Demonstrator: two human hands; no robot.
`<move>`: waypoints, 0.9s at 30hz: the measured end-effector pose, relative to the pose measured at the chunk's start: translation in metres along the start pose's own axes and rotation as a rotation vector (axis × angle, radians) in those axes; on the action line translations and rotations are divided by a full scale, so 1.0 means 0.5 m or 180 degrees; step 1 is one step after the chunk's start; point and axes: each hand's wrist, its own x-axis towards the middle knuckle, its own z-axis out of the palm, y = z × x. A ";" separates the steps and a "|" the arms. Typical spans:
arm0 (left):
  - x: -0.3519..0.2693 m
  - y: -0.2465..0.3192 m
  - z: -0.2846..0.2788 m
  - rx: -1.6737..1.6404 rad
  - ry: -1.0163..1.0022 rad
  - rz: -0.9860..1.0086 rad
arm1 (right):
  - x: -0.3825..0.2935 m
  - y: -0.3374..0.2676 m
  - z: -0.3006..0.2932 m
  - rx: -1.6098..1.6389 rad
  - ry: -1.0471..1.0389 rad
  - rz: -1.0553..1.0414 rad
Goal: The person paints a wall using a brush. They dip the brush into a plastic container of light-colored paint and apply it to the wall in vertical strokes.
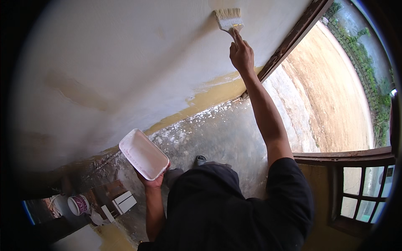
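Note:
My right hand (pixel 242 56) grips the handle of a wide flat paintbrush (pixel 229 20), its pale bristles pointing up against the wall. Whether the bristle tips touch the surface I cannot tell. White paint coats most of the wall (pixel 132 56), while a yellow strip (pixel 216 89) shows along its base and near the door frame. From below, my left hand (pixel 155 181) holds a white rectangular plastic tub (pixel 146 155), tilted towards me. A thin, pale layer covers its inside, and white smears mark its rim.
White paint spots speckle the concrete floor (pixel 238 131) along the wall. A wooden door frame (pixel 292 39) borders the opening on the right, with bare ground (pixel 333 94) outside. Lower left are a paint bucket (pixel 78 205) and a white box-like item (pixel 124 202). A paned window (pixel 361 194) stands lower right.

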 end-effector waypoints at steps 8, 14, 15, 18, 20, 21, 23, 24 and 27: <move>-0.036 0.005 -0.012 -0.0172 0.0280 0.0236 | -0.358 0.143 0.164 -0.0625 -0.1889 0.1204; -0.044 0.009 -0.033 -0.0127 0.0281 0.0245 | -0.197 0.021 0.110 -0.0485 -0.1857 0.0921; -0.043 0.009 -0.029 -0.0166 0.0345 0.0253 | -0.146 -0.017 0.075 -0.0283 -0.1580 0.0948; -0.044 0.008 -0.027 -0.0225 0.0498 0.0255 | -0.054 -0.150 -0.078 0.0029 -0.0703 0.0592; -0.033 0.005 -0.027 -0.0237 0.0434 0.0259 | -0.045 -0.182 -0.087 0.0248 -0.0092 0.0269; -0.030 0.003 -0.027 -0.0235 0.0348 0.0260 | -0.053 -0.176 -0.067 0.0394 0.0252 0.0111; -0.028 0.001 -0.025 -0.0169 0.0241 0.0233 | -0.090 -0.149 0.006 0.0408 0.0193 0.0041; -0.027 0.001 -0.021 -0.0099 0.0215 0.0213 | -0.124 -0.115 0.051 0.0277 -0.0144 0.0095; -0.035 0.003 -0.021 -0.0099 0.0309 0.0207 | -0.257 -0.051 0.148 -0.0040 -0.1088 0.0586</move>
